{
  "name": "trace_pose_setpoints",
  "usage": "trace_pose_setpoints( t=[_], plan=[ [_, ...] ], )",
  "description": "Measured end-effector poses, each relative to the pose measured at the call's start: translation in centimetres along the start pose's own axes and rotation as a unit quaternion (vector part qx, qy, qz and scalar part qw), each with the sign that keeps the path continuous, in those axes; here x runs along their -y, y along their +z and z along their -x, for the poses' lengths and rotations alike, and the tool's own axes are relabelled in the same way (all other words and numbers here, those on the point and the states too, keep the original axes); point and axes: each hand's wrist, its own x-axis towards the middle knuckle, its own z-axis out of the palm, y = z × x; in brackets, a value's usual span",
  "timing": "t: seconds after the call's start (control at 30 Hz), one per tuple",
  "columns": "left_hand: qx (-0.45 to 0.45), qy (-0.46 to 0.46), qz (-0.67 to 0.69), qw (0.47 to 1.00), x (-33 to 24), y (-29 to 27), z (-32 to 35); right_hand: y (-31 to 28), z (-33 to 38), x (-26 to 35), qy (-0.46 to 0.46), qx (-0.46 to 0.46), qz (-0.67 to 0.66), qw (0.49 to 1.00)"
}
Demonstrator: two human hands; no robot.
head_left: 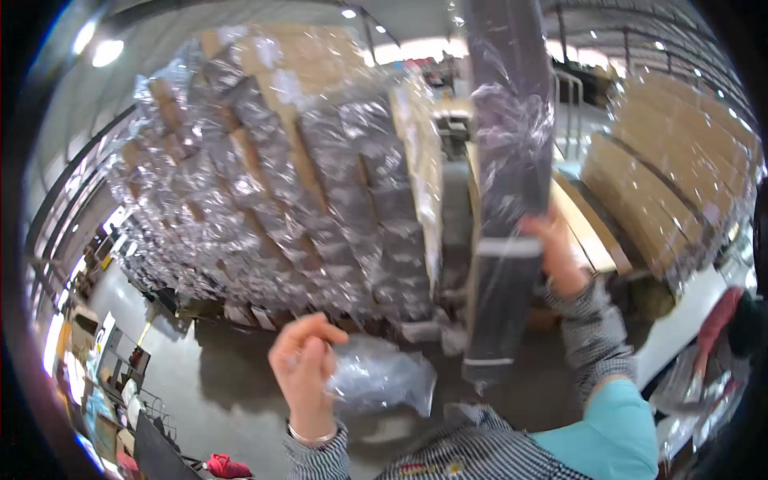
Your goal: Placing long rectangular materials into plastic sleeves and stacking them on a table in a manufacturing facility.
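Observation:
A long dark grey panel point(506, 308) in clear plastic wrap stands almost upright in front of me, with two pale bands across its lower part. My right hand point(550, 244) grips its right edge, somewhat blurred by motion. Lower down and further left, my left hand point(306, 360) is closed, its fingers curled together. Crumpled clear plastic film point(380, 376) hangs from that hand and spreads toward the panel's lower end. The left hand stays apart from the panel.
A tall stack of plastic-wrapped dark and brown packages point(280, 184) fills the left and middle. Wrapped brown cartons point(664, 184) stand at the right, with pale boards point(580, 228) beside the panel. A red item point(228, 466) lies on the grey floor point(172, 344) at lower left.

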Motion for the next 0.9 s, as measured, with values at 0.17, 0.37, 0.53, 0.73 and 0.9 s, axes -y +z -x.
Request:
trace_pose_setpoints(
  t=[0.17,0.37,0.53,0.73,0.9],
  plan=[
    [-0.104,-0.105,0.050,0.988,6.1,-3.3,1.3,5.8,-14.5,17.0,-0.096,0.175,-0.042,0.979],
    [-0.138,-0.091,0.045,0.985,11.9,-4.1,-1.7,7.7,-39.0,16.3,-0.356,0.242,0.146,0.891],
    [-0.234,-0.051,-0.023,0.971,13.6,-2.4,-4.1,19.5,-41.8,13.9,-0.131,0.202,-0.060,0.969],
    [-0.257,-0.083,-0.055,0.961,15.9,1.2,-8.7,24.3,-57.2,4.6,0.047,0.136,0.042,0.989],
    [-0.188,-0.040,-0.216,0.957,18.2,2.3,-10.5,20.1,-45.9,0.5,-0.251,0.190,0.212,0.925]
  ],
)
